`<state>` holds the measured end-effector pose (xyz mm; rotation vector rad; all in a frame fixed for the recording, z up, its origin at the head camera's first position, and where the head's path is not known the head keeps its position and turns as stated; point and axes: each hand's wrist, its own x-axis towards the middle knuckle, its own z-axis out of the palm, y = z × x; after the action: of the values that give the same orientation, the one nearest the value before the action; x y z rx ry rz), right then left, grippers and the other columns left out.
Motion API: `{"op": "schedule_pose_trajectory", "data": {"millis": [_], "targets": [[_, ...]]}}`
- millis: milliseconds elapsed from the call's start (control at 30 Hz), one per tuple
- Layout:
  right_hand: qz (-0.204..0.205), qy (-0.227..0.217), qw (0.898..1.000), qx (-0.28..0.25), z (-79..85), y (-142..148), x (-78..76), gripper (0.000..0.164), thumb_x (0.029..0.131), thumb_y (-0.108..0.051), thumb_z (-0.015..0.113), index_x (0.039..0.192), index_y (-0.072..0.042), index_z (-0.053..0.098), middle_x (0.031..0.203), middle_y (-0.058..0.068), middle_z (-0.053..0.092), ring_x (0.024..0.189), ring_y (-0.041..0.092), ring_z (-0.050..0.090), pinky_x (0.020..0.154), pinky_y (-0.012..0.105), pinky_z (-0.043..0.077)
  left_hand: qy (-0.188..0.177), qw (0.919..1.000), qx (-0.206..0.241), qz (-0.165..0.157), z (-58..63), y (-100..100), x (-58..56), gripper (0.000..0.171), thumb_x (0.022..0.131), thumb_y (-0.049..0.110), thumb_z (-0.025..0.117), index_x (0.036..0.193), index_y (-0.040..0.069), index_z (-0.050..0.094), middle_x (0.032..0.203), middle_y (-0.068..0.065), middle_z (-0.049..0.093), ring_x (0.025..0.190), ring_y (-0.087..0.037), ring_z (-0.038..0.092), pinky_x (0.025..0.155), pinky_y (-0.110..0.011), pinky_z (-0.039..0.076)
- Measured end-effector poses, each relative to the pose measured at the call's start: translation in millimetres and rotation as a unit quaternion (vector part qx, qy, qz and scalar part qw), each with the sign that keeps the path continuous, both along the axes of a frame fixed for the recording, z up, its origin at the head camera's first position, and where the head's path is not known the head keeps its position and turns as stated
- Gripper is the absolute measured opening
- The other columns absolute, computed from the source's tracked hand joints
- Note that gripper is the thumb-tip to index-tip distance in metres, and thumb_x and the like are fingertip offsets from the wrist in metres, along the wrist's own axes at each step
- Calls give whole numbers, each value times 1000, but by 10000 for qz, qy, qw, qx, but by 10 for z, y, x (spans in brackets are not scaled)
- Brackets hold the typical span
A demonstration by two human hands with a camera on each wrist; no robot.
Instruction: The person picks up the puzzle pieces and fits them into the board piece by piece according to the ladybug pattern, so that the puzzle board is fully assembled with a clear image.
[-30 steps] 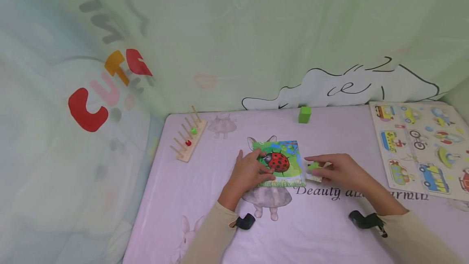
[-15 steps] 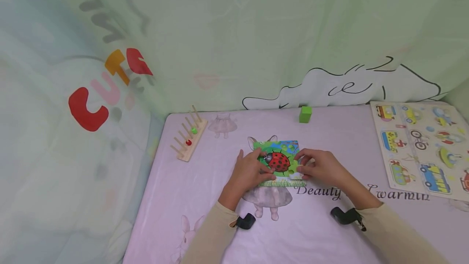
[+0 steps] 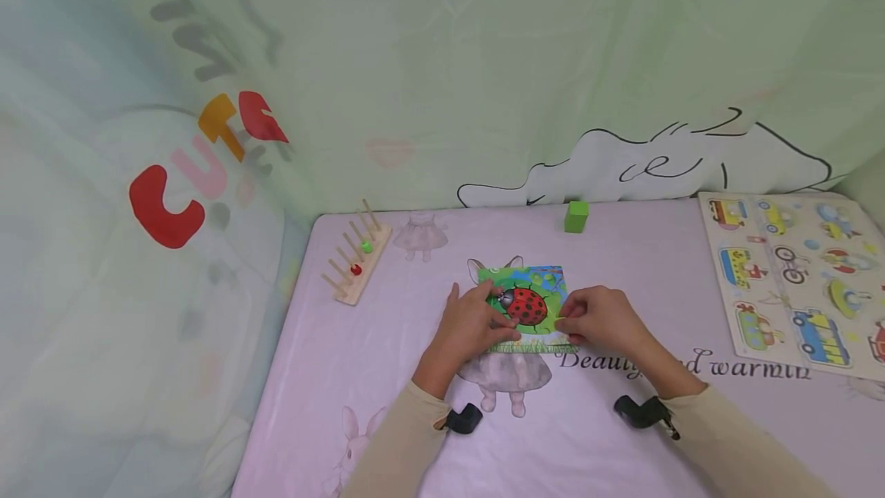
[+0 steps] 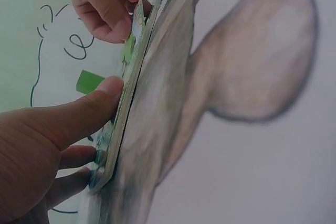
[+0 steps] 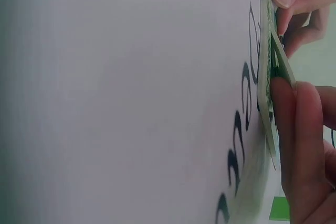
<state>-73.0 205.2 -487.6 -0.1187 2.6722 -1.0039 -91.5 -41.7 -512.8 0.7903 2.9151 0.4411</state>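
Observation:
A ladybug jigsaw puzzle (image 3: 528, 304) with a green and blue picture lies flat on the table in the head view. My left hand (image 3: 472, 323) rests on its left part, thumb and fingertips touching the surface. At the lower right of the puzzle, my right hand (image 3: 603, 321) pinches a puzzle piece between thumb and fingers. In the right wrist view that puzzle piece (image 5: 283, 61) is tilted, with one edge down on the board and the other raised. The left wrist view shows the right hand (image 4: 107, 6) at the far end of the board. My fingers partly hide the piece.
A wooden peg stand (image 3: 364, 267) with a red and a green bead stands at the back left. Behind the puzzle is a green block (image 3: 576, 217). A vehicle picture board (image 3: 760, 283) lies on the right. Fabric walls (image 3: 387, 98) rise at the back and left.
My right hand has moved left with the puzzle piece, from beside the board to over its lower right part. The left hand stays in place.

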Motion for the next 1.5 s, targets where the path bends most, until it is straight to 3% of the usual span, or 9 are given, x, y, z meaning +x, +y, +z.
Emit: {"op": "schedule_pose_trajectory", "data": {"millis": [167,367,1033,1200,1367,1500], "targets": [[-246,-182,9995,33,14,-34,15,12,82,-19,81,80,-10,73,59,-6,65,57,11,61,62,30,44,17,10000,-6,8,1,5,6,28,81,60,78,98,37,83,136,9,62,133,-13,55,117,-67,30],[-235,-225,9991,263,67,-55,-5,16,81,-22,84,77,-11,73,55,-7,63,57,13,59,62,30,41,12,10000,-27,11,-1,4,5,28,81,59,78,98,37,83,137,9,61,134,-13,54,118,-66,30],[-296,-612,9960,573,108,-62,-67,24,79,-25,88,78,-8,71,62,-1,64,66,17,56,60,30,40,-88,9999,42,84,-3,10,11,28,81,59,79,97,37,83,139,9,61,136,-13,52,119,-66,28],[-52,-455,9973,577,111,-15,-57,25,79,-29,87,82,-9,73,66,-2,65,69,17,56,62,30,41,-33,9999,99,25,-10,5,12,27,81,59,79,96,37,83,137,9,61,134,-12,54,117,-68,29],[533,-98,9975,443,96,68,-31,29,81,-29,86,99,-8,77,71,-6,66,70,13,56,66,29,43,41,9999,131,-67,9,5,14,26,82,57,79,98,37,83,137,6,59,132,-13,55,115,-70,31],[962,251,9942,406,76,124,12,35,81,-24,86,111,-8,77,74,-8,64,69,10,53,63,26,42,191,9993,122,-306,48,28,35,29,85,50,80,110,35,81,144,1,55,143,-21,46,114,-73,30]]}}
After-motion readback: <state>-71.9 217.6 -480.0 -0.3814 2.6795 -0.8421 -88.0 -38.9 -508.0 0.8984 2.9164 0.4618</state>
